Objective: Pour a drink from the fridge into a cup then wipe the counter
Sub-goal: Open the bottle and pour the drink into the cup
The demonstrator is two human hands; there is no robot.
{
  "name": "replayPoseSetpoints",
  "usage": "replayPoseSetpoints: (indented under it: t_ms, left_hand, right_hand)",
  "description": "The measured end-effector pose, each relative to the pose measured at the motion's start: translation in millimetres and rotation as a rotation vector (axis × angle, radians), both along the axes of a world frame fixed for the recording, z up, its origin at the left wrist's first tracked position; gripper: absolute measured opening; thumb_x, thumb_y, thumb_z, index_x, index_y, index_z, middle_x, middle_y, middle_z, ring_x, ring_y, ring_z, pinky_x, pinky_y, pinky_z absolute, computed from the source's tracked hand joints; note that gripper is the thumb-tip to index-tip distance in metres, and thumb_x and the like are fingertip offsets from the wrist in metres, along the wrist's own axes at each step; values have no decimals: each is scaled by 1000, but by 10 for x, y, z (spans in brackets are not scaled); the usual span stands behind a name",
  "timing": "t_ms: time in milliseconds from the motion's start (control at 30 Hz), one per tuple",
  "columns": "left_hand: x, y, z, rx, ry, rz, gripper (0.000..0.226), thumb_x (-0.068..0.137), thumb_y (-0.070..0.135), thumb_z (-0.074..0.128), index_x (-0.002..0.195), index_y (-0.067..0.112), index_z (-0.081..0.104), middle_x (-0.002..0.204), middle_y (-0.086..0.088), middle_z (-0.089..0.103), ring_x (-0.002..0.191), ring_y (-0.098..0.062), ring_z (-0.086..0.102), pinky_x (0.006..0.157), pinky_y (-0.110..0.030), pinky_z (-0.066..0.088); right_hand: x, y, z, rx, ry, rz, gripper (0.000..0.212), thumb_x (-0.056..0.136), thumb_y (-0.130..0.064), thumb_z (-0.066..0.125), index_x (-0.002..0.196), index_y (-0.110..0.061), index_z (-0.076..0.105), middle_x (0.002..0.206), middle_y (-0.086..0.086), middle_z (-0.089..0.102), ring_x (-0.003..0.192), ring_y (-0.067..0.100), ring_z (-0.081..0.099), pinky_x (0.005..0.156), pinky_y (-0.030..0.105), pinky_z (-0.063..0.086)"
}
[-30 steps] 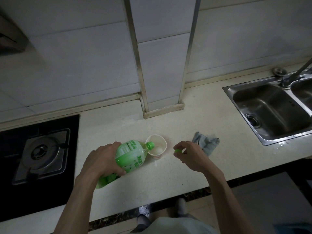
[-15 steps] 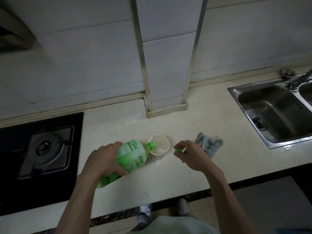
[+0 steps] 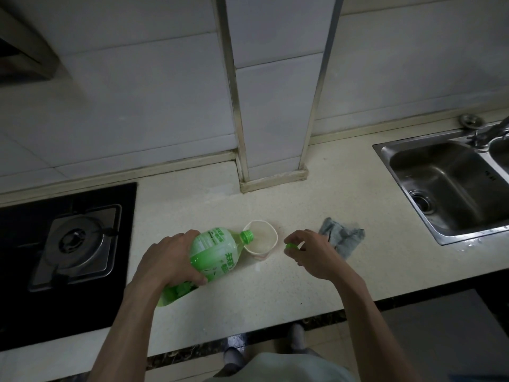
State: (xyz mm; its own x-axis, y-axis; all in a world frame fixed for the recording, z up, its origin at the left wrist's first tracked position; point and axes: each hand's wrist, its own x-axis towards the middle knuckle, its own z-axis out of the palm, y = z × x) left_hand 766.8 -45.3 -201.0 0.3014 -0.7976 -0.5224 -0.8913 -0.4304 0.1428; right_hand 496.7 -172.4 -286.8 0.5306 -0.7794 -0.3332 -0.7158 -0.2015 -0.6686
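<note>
Nearest, left hand (image 3: 168, 264) wrapped round tilted green bottle (image 3: 212, 256), its open neck over cup (image 3: 261, 242). Right hand (image 3: 312, 255), just right of cup, pinching green cap (image 3: 290, 246). Beyond: grey cloth (image 3: 344, 238) on counter (image 3: 275, 299); 1 sink (image 3: 446, 186) farther right.

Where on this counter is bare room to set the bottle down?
Bare: the counter between stove and pillar; also between rag and sink. Crowded: around the cup, bottle and both hands.

My view is dim and bluish, corners darkened; wide-angle bending bows the white tiled wall (image 3: 137, 86); soft glare marks the stainless steel sink (image 3: 446, 188).
</note>
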Motion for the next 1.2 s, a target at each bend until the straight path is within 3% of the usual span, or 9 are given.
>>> replayPoseSetpoints:
  t_ms: [633, 1200]
  left_hand:
    - [13, 54, 32, 6, 2, 0, 94, 57, 49, 84, 138, 33, 39, 118, 10, 58, 102, -15, 57, 84, -33, 50]
    - [-33, 77, 52, -3, 19, 10, 91, 57, 48, 85, 135, 33, 41, 116, 10, 59, 99, -14, 57, 83, -33, 50]
  right_hand:
    - [66, 26, -8, -15, -2, 13, 26, 93, -31, 62, 117, -22, 64, 110, -3, 61, 86, 12, 63, 78, 26, 53]
    - [-42, 71, -54, 0, -13, -7, 26, 92, -33, 63, 115, -23, 64, 109, -3, 62, 85, 12, 63, 81, 35, 57]
